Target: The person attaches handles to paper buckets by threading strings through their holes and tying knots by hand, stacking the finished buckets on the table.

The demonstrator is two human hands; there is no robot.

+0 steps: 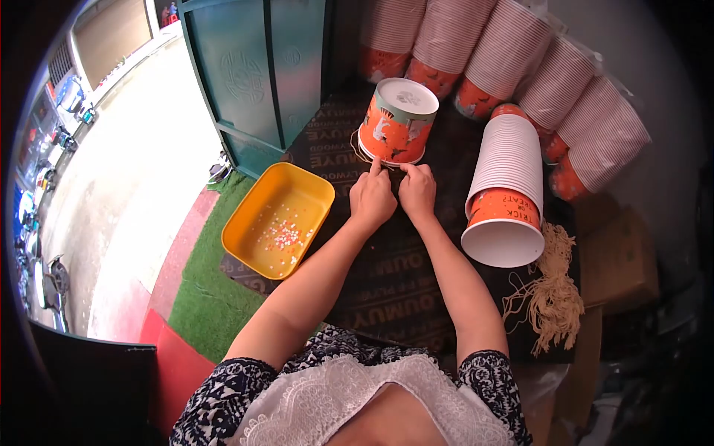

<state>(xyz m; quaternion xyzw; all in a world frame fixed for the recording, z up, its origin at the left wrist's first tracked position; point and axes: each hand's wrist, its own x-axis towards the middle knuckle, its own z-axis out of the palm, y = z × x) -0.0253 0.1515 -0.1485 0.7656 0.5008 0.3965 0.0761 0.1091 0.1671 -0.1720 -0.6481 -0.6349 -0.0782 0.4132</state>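
Note:
An orange paper bucket with Halloween figures stands upside down on the dark plywood table. Thin tan string hangs loosely at the left of its wide white rim and runs along the front of it. My left hand is closed, its index fingertip touching the rim's front edge. Just beside it, my right hand is also closed, fingertips at the string by the rim. The piece of string between the fingers is too fine to see fully. To the right lies a nested stack of the same buckets, open mouth toward me.
A yellow tray with small white and orange bits sits left. A bundle of tan strings lies right. Several bagged bucket stacks line the back. A green metal door and a cardboard box flank the table.

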